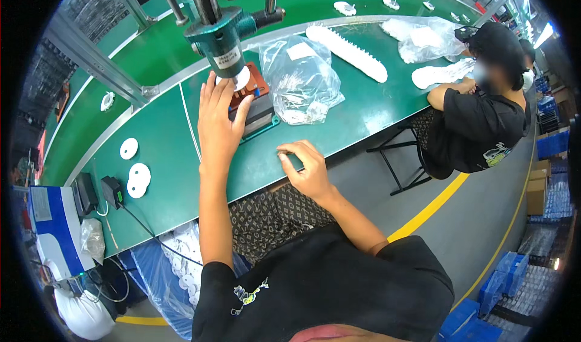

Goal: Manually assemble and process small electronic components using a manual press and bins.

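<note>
A teal bench press (225,46) stands over a brown-orange fixture block (259,83) on the green table. Between the press head and the block lies a white disc (242,77). My left hand (219,109) is at the press, fingers stretched up along the disc's left side and thumb spread away toward the block. Whether the fingertips bear on the disc is partly hidden. By the table's front edge, my right hand (310,169) is curled, thumb and forefinger close together; anything between them is too small to name. A clear bag of small parts (302,85) lies right of the press.
Several white discs (129,149) lie at left, near a black power adapter (112,190). A long white molded piece (348,51) lies farther right, and a co-worker (478,112) sits beyond it. Below the table, a blue-lined bin (157,287) holds more discs. A curved green conveyor (315,3) runs behind.
</note>
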`<control>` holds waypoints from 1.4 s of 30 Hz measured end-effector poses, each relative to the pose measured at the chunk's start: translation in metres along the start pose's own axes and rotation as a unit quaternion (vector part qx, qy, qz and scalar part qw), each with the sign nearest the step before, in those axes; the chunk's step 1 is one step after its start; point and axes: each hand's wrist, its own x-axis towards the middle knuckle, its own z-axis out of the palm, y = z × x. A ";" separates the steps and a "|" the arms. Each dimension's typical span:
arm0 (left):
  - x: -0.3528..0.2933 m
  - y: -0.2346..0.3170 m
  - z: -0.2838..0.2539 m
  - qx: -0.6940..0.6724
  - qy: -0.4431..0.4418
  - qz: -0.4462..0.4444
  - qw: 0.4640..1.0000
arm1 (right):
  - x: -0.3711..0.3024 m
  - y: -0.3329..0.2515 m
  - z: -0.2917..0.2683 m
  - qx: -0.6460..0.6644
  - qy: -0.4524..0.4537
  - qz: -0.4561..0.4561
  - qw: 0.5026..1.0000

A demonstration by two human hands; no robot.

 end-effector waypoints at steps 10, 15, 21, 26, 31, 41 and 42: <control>0.023 0.010 0.002 -0.090 -0.033 -0.041 0.995 | 0.314 -0.107 -0.080 -0.100 0.378 -0.378 0.839; 0.002 -0.017 0.008 -0.176 -0.062 -0.095 0.978 | 0.311 -0.108 -0.082 0.088 0.069 -0.226 0.968; 0.012 -0.012 0.016 -0.169 0.007 -0.008 0.986 | 0.110 -0.034 -0.082 0.357 0.138 -0.202 0.902; 0.009 -0.028 0.020 -0.191 0.019 -0.023 0.981 | 0.115 -0.022 -0.076 0.406 0.062 -0.214 0.886; 0.002 -0.019 0.001 -0.050 0.059 0.020 0.997 | 0.211 -0.108 -0.059 0.397 0.188 -0.134 0.888; -0.095 0.072 -0.039 -0.528 -0.040 -0.324 0.784 | 0.017 -0.012 -0.013 -0.032 -0.068 -0.142 0.987; -0.096 0.073 -0.039 -0.531 -0.057 -0.321 0.782 | 0.007 -0.004 -0.012 -0.042 -0.064 -0.141 0.987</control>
